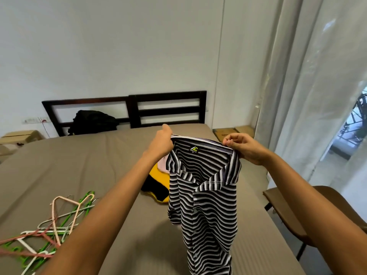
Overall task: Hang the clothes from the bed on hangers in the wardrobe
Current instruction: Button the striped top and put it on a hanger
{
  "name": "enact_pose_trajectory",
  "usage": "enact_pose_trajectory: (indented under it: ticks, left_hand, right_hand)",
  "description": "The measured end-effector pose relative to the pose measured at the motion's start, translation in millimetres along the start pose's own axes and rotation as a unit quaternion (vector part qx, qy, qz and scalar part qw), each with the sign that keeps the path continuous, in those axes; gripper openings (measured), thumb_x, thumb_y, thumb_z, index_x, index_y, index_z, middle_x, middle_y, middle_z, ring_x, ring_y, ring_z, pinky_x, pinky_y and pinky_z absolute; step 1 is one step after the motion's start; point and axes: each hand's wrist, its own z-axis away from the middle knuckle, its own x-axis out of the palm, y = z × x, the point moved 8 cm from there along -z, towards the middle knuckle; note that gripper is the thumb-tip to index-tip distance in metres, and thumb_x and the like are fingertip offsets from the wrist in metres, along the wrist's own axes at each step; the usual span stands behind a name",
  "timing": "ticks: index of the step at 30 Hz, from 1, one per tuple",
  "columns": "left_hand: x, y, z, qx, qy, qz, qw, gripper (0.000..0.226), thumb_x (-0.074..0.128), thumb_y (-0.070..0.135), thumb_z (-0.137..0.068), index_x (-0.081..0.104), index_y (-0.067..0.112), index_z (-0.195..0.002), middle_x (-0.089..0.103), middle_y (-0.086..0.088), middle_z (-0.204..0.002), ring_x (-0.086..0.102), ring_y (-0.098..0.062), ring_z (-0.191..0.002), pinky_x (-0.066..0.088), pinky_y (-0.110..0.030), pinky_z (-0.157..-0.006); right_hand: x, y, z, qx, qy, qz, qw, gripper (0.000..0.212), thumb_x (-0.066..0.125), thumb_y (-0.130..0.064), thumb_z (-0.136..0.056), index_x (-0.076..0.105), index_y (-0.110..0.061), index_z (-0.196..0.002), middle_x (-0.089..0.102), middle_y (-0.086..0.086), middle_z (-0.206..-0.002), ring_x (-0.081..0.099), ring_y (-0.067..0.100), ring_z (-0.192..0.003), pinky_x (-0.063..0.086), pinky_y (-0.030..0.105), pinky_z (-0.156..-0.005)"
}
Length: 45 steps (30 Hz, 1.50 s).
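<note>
Green, pink and white hangers (49, 225) lie tangled on the taupe bed (99, 165) at near left, with a black bag (91, 123) against the dark headboard (168, 108) beyond. The left hand (161, 143) grips one end of the collar of a black-and-white striped polo shirt (202, 195) and the right hand (244, 147) pinches the other end, so the shirt hangs below and between both hands, above the mattress and in front of a yellow-and-black garment (156, 183) lying on the sheet. A brown chair (297, 215) stands at right, beside pale curtains (297, 96).
</note>
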Motion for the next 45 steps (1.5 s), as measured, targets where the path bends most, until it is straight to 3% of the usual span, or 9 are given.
enact_pose_trajectory:
  ticks: [4,12,17,23,26,30,34,38,45]
  left_hand:
    - [-11.1,9.3,2.6,0.053,0.057,0.028,0.997,0.024,0.033,-0.010,-0.086,0.041,0.010,-0.096,0.051,-0.011,-0.087,0.047,-0.026,-0.074,0.035,-0.028,-0.054]
    - [-40.6,2.8,27.7,0.021,0.265,-0.301,0.916,0.032,0.060,-0.004,-0.078,0.058,0.008,-0.108,0.060,-0.013,-0.105,0.064,-0.025,-0.058,0.049,-0.029,-0.043]
    - [34.1,-59.9,35.7,-0.193,-0.082,-0.042,0.977,0.034,0.042,0.000,-0.091,0.055,0.004,-0.123,0.055,-0.024,-0.125,0.056,-0.038,-0.113,0.049,-0.038,-0.090]
    - [6.0,-52.8,66.6,-0.144,0.211,0.246,0.935,0.051,0.037,-0.014,-0.075,0.058,0.014,-0.112,0.059,-0.002,-0.103,0.056,-0.017,-0.084,0.042,-0.018,-0.068]
    - [47.1,-71.6,69.8,-0.245,0.069,0.316,0.914,0.036,0.041,0.010,-0.082,0.061,0.022,-0.110,0.065,-0.006,-0.109,0.061,-0.023,-0.090,0.055,-0.031,-0.079]
    - [12.6,-47.6,111.7,-0.237,0.087,0.159,0.954,0.031,0.042,0.011,-0.084,0.059,0.003,-0.108,0.060,-0.023,-0.110,0.056,-0.038,-0.103,0.046,-0.038,-0.083]
    - [-46.6,25.4,190.4,-0.016,0.308,0.193,0.931,0.025,0.049,0.022,-0.068,0.055,0.006,-0.086,0.055,-0.008,-0.083,0.049,-0.019,-0.075,0.036,-0.018,-0.066]
    - [-66.9,92.4,233.8,0.238,0.353,0.074,0.902,0.057,0.065,0.036,-0.071,0.051,-0.005,-0.108,0.047,-0.012,-0.108,0.042,-0.019,-0.104,0.034,-0.023,-0.098]
    - [14.5,-1.7,144.8,0.050,0.122,-0.091,0.987,0.051,0.054,-0.001,-0.076,0.045,0.000,-0.126,0.042,-0.020,-0.129,0.051,-0.041,-0.106,0.047,-0.050,-0.088]
  right_hand:
    - [10.6,-11.1,-1.9,-0.025,0.017,0.233,0.972,0.018,0.066,-0.026,-0.085,0.058,-0.011,-0.092,0.059,0.003,-0.088,0.058,0.014,-0.080,0.048,0.025,-0.071]
    - [-16.4,-48.9,10.1,-0.036,0.387,0.640,0.663,0.016,0.064,-0.022,-0.083,0.070,-0.008,-0.087,0.059,0.016,-0.092,0.055,0.038,-0.084,0.043,0.041,-0.068]
    - [-26.2,-31.2,6.4,0.067,0.349,0.489,0.796,0.018,0.051,-0.008,-0.086,0.062,-0.001,-0.099,0.064,0.022,-0.099,0.060,0.039,-0.091,0.049,0.041,-0.076]
    - [-7.2,7.6,47.8,0.004,0.436,0.252,0.864,0.033,0.042,0.007,-0.085,0.046,-0.002,-0.117,0.052,0.021,-0.106,0.055,0.033,-0.086,0.039,0.028,-0.065]
    - [13.8,46.1,35.8,0.154,0.301,0.053,0.940,0.014,0.044,-0.001,-0.093,0.046,-0.009,-0.105,0.056,0.014,-0.105,0.061,0.025,-0.079,0.053,0.026,-0.052]
    - [1.3,27.1,75.8,0.105,0.418,-0.025,0.902,0.032,0.025,0.002,-0.086,0.049,-0.011,-0.103,0.062,0.015,-0.096,0.065,0.025,-0.066,0.053,0.020,-0.047]
    - [18.4,-55.0,181.0,-0.155,0.579,-0.032,0.800,0.046,0.029,0.014,-0.072,0.053,-0.003,-0.108,0.057,0.002,-0.095,0.056,0.006,-0.084,0.045,0.007,-0.073]
    - [44.5,-95.6,219.9,-0.358,0.577,0.020,0.734,0.050,0.032,0.024,-0.070,0.042,0.010,-0.116,0.052,0.009,-0.111,0.053,-0.003,-0.104,0.042,0.014,-0.093]
    - [68.0,-21.7,102.0,-0.129,0.348,0.300,0.879,0.051,0.045,0.006,-0.088,0.036,0.002,-0.138,0.049,0.022,-0.132,0.048,0.027,-0.118,0.030,0.009,-0.092]
